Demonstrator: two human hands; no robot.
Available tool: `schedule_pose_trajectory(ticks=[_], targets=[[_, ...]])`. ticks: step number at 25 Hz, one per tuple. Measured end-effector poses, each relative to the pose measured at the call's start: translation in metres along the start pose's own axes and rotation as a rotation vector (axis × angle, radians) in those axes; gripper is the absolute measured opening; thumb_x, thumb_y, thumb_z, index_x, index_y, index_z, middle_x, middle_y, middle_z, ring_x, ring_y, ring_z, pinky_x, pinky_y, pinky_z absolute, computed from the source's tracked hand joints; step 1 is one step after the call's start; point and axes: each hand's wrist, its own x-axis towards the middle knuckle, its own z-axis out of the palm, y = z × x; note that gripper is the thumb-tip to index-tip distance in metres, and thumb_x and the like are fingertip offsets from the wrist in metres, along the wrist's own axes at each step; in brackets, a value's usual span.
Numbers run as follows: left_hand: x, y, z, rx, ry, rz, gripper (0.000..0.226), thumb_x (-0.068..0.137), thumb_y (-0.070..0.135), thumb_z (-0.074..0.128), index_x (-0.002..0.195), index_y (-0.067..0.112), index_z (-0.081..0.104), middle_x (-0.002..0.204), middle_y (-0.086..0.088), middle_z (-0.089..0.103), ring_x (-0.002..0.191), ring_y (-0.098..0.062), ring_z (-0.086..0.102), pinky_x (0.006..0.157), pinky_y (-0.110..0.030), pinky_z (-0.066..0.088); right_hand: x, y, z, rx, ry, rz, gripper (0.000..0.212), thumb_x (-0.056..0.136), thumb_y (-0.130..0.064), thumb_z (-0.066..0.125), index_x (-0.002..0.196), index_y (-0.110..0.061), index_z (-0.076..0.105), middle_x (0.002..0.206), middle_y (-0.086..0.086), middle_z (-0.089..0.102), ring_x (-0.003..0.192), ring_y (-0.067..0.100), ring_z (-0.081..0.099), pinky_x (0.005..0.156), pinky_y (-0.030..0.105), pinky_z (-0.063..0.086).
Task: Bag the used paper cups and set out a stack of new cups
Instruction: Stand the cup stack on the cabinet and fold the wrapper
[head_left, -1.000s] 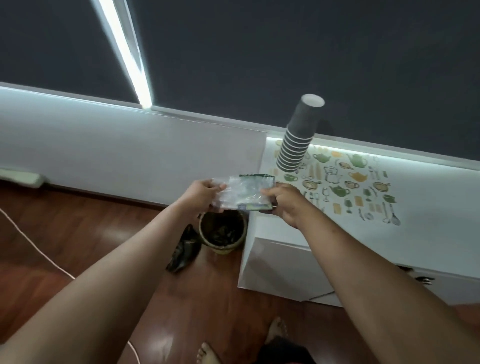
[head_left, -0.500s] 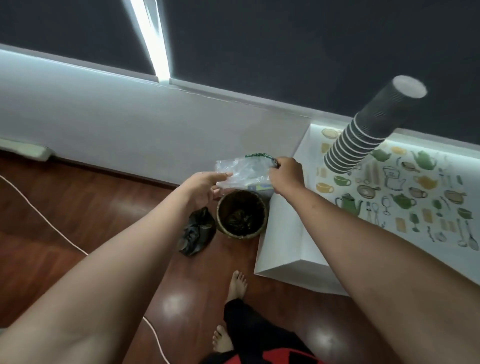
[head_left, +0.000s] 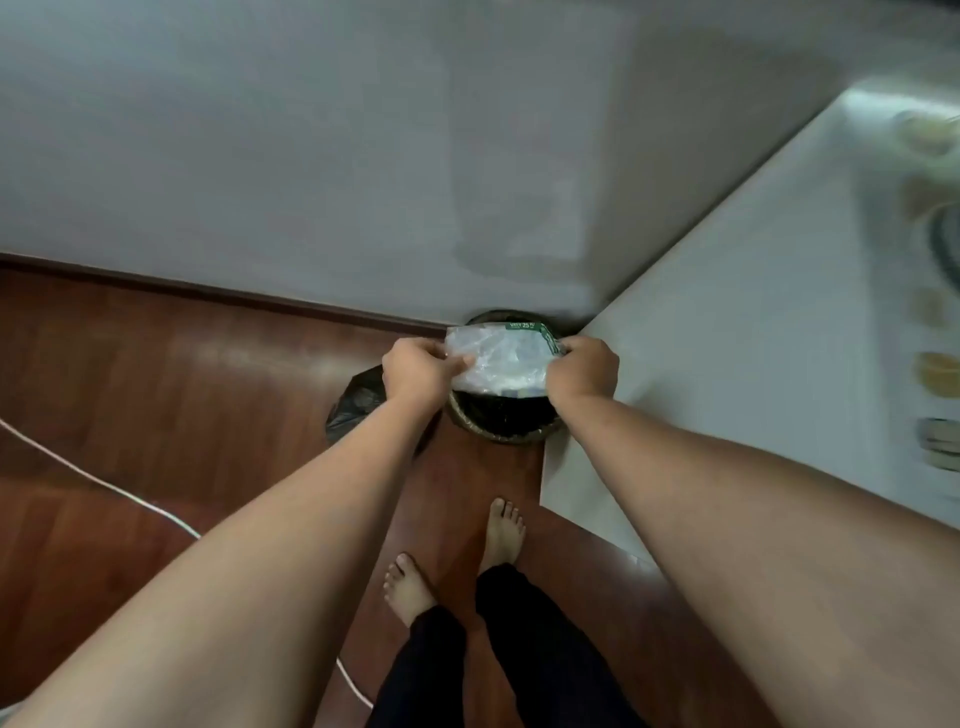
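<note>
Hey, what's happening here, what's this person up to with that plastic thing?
A person stands barefoot on the wooden floor, holding a crumpled clear plastic wrapper with green print in both hands. The left hand grips its left end and the right hand its right end, directly above a small round bin with a dark liner beside the white counter. The wrapper has not been let go. A black bag lies on the floor left of the bin.
</note>
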Motion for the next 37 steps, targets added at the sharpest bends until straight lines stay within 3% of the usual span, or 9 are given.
schedule_pose_trajectory(ticks=[4, 8, 13, 16, 21, 24, 27, 30, 37], targets=[[0.079, -0.079, 0.065, 0.08, -0.019, 0.068, 0.022, 0.083, 0.025, 0.078, 0.074, 0.006, 0.072, 0.066, -0.001, 0.061, 0.062, -0.014, 0.059, 0.053, -0.014, 0.04, 0.051, 0.06, 0.097, -0.073, 0.015, -0.007, 0.038, 0.078, 0.006, 0.048, 0.101, -0.007, 0.075, 0.099, 0.015, 0.069, 0.087, 0.032, 0.062, 0.068, 0.029, 0.044], [0.148, -0.14, 0.134, 0.11, -0.089, 0.069, 0.025, 0.086, 0.024, 0.073, 0.071, 0.005, 0.072, 0.07, -0.008, 0.068, 0.072, -0.022, 0.065, 0.063, -0.028, 0.049, 0.111, 0.121, 0.167, -0.151, 0.014, -0.029, 0.036, 0.081, 0.007, 0.048, 0.104, -0.003, 0.074, 0.102, 0.017, 0.069, 0.091, 0.031, 0.062, 0.068, 0.025, 0.04], [0.191, -0.174, 0.189, 0.169, -0.111, 0.132, 0.025, 0.089, 0.016, 0.063, 0.065, 0.008, 0.061, 0.056, 0.003, 0.051, 0.064, -0.019, 0.057, 0.053, -0.023, 0.036, 0.164, 0.165, 0.218, -0.167, 0.006, -0.04, 0.036, 0.081, 0.009, 0.046, 0.103, -0.001, 0.073, 0.098, 0.019, 0.07, 0.091, 0.034, 0.064, 0.07, 0.029, 0.048], [0.215, -0.176, 0.206, 0.298, -0.18, 0.155, 0.016, 0.092, 0.013, 0.057, 0.089, 0.002, 0.068, 0.083, -0.009, 0.067, 0.078, -0.025, 0.062, 0.056, -0.02, 0.036, 0.193, 0.179, 0.244, -0.105, -0.052, 0.008, 0.037, 0.086, 0.005, 0.043, 0.113, -0.001, 0.067, 0.109, 0.019, 0.066, 0.099, 0.032, 0.062, 0.075, 0.026, 0.043], [0.221, -0.171, 0.204, 0.78, -0.227, 0.467, 0.044, 0.096, 0.036, 0.055, 0.128, 0.006, 0.052, 0.125, -0.014, 0.054, 0.11, -0.031, 0.059, 0.086, -0.038, 0.048, 0.194, 0.191, 0.253, -0.322, -0.275, -0.048, 0.06, 0.101, -0.028, 0.041, 0.155, -0.011, 0.021, 0.154, 0.014, 0.03, 0.139, 0.034, 0.035, 0.112, 0.039, 0.032], [0.204, -0.177, 0.191, 0.961, -0.545, 0.599, 0.065, 0.08, 0.072, 0.056, 0.119, 0.021, 0.06, 0.112, -0.002, 0.065, 0.099, -0.022, 0.064, 0.084, -0.037, 0.053, 0.175, 0.2, 0.239, -0.508, -0.586, -0.346, 0.066, 0.095, -0.059, 0.041, 0.15, -0.025, 0.031, 0.145, 0.008, 0.045, 0.132, 0.029, 0.045, 0.107, 0.04, 0.04], [0.19, -0.183, 0.18, 1.228, -0.664, 0.69, 0.047, 0.082, 0.057, 0.064, 0.113, 0.021, 0.066, 0.11, 0.0, 0.068, 0.099, -0.022, 0.064, 0.084, -0.033, 0.047, 0.167, 0.203, 0.224, -0.811, -0.9, -0.562, 0.086, 0.079, -0.082, 0.042, 0.147, -0.029, 0.038, 0.141, 0.004, 0.053, 0.125, 0.024, 0.052, 0.103, 0.036, 0.041], [0.177, -0.196, 0.178, 1.301, -0.582, 0.807, 0.026, 0.092, 0.025, 0.054, 0.112, 0.017, 0.068, 0.118, -0.005, 0.065, 0.105, -0.025, 0.063, 0.088, -0.033, 0.044, 0.158, 0.213, 0.221, -0.966, -0.871, -0.713, 0.064, 0.089, -0.056, 0.053, 0.143, -0.021, 0.046, 0.136, 0.007, 0.056, 0.12, 0.024, 0.054, 0.101, 0.034, 0.04], [0.142, -0.249, 0.169, 1.256, -0.598, 0.784, 0.021, 0.091, 0.022, 0.054, 0.106, 0.02, 0.069, 0.112, -0.002, 0.067, 0.101, -0.023, 0.063, 0.087, -0.034, 0.046, 0.107, 0.243, 0.234, -1.022, -0.853, -0.79, 0.04, 0.093, -0.039, 0.05, 0.124, -0.017, 0.061, 0.116, 0.006, 0.062, 0.108, 0.025, 0.058, 0.087, 0.034, 0.042]])
